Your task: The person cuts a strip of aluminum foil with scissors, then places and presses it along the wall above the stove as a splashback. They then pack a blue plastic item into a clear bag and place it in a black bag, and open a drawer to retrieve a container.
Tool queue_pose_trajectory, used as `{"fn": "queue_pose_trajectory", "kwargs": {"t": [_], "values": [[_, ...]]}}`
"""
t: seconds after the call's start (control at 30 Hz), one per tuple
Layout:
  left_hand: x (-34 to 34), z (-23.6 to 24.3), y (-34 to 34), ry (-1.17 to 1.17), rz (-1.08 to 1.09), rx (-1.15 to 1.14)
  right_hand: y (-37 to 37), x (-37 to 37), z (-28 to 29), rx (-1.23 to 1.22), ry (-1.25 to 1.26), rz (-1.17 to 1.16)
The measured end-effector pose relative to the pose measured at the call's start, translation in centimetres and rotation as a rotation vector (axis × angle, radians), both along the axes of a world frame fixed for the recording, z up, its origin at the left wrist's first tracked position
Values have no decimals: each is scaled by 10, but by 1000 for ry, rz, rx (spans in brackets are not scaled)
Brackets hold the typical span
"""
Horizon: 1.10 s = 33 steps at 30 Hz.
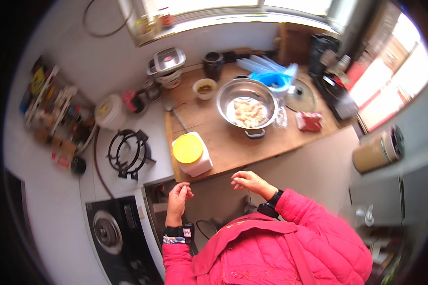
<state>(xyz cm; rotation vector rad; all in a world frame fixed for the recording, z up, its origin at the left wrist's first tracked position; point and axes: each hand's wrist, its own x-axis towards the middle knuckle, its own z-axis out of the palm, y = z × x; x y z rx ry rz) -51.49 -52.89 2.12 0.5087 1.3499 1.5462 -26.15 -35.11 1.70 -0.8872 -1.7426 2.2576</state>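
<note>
My left hand (177,202) hovers just off the near left corner of the wooden table, its fingers loosely bent and nothing seen in them. Farther right, my right hand (253,183) hangs in front of the table edge, fingers slightly curled and apart, also without anything visible. Nearest to both is a white plastic jar with a yellow lid (188,148), standing on the table corner. Behind it sits a steel two-handled pot (222,105) with pale, pinkish food pieces (250,113) in the bottom. Neither hand touches the jar or the pot.
On the wooden table (233,152) are a ladle (179,118), a small bowl (205,89), a dark jar (213,65), blue plastic bags (273,78), a glass lid (300,97) and a red packet (309,121). A gas stove (119,237) and black pot stand (130,153) lie left.
</note>
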Motion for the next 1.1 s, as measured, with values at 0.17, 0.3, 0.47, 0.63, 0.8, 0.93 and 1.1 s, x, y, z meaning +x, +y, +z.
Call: {"fn": "queue_pose_trajectory", "kwargs": {"t": [0.17, 0.3, 0.47, 0.63, 0.8, 0.93, 1.1], "values": [[16, 3, 20, 54, 201, -59, 44, -2, -13, -54, 25, 34], [20, 7, 32, 151, 303, -40, 64, -28, -5, -43, 101, 60], [13, -1, 47, 308, 262, -11, 65, -74, 4, 50, 152, 71], [0, -16, 58, 358, 163, 33, 50, -112, 6, 167, 157, 71], [-40, -21, 66, 248, 101, -9, 46, -125, 20, 396, 80, 63], [-65, -21, 65, 252, 18, 67, 42, -128, 23, 342, 55, 64], [-58, -19, 47, 136, 24, 2, 39, -112, 19, 507, 85, 169]]}}
